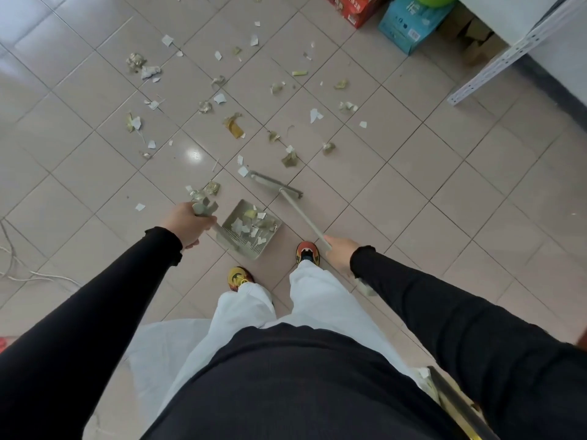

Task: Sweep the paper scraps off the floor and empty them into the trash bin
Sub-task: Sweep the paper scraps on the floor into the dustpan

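Paper scraps (219,98) lie all over the tiled floor (444,192), white bits and greenish-gold bits, most of them spread out well in front of the person's feet. The left hand (187,223) is curled tight around the top of the dustpan handle (205,208). The dustpan (230,246) is pale green and sits on the floor just in front of the shoes (307,252). It has a row of comb teeth along one side, and some torn scraps already lie inside it. The right hand (338,250) is wrapped around the long pole of the broom (301,215). The pole slants down and away from the hand to a flat, thin broom head (274,184) that rests on the floor just past the dustpan. A few scraps sit close to the far end of the broom head. Both arms wear black sleeves, and the legs wear white trousers. A red box (359,7) and a blue box (409,22) stand by the wall at the top, beside a white metal shelf leg (508,55). Thin white cords (25,274) lie on the floor at the left side. I cannot tell where the trash bin is.
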Demonstrator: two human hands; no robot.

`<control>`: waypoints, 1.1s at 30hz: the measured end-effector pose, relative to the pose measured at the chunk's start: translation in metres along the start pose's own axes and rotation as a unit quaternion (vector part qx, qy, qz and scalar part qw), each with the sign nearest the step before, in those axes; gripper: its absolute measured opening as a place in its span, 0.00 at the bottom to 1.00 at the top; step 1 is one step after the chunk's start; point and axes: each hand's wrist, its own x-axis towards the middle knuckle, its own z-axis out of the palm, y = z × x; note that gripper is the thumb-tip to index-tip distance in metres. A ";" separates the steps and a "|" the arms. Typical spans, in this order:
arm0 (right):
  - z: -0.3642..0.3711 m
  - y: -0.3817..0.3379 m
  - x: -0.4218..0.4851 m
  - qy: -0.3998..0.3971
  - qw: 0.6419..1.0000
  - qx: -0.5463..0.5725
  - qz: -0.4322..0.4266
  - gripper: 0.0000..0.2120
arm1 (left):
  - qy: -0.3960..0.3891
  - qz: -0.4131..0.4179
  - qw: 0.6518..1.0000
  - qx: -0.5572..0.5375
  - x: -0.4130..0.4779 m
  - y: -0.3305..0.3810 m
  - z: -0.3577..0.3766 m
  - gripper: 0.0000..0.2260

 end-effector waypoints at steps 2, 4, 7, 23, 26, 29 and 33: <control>0.012 -0.019 0.010 -0.017 1.000 0.010 0.024 0.22 | -0.013 0.005 1.000 0.004 -0.003 0.000 -0.004 0.06; 0.025 -0.030 0.014 -0.054 0.998 0.017 0.035 0.21 | -0.041 0.000 0.999 -0.022 -0.005 -0.001 -0.010 0.09; 0.036 -0.032 0.001 -0.054 0.996 0.069 0.007 0.18 | -0.091 -0.018 0.994 -0.056 -0.008 -0.004 -0.020 0.14; 0.073 -0.114 0.008 0.020 0.988 0.152 -0.004 0.30 | -0.037 -0.003 0.999 -0.026 -0.024 -0.113 -0.115 0.09; 0.072 -0.138 0.013 0.022 0.987 0.160 -0.016 0.30 | -0.029 -0.006 0.999 -0.021 -0.020 -0.126 -0.145 0.08; 0.067 -0.157 0.019 0.030 0.986 0.159 -0.029 0.28 | -0.004 -0.005 1.000 -0.025 -0.010 -0.132 -0.170 0.04; 0.050 -0.172 0.031 0.036 0.986 0.160 -0.037 0.28 | 0.013 -0.020 1.000 -0.016 0.013 -0.133 -0.196 0.02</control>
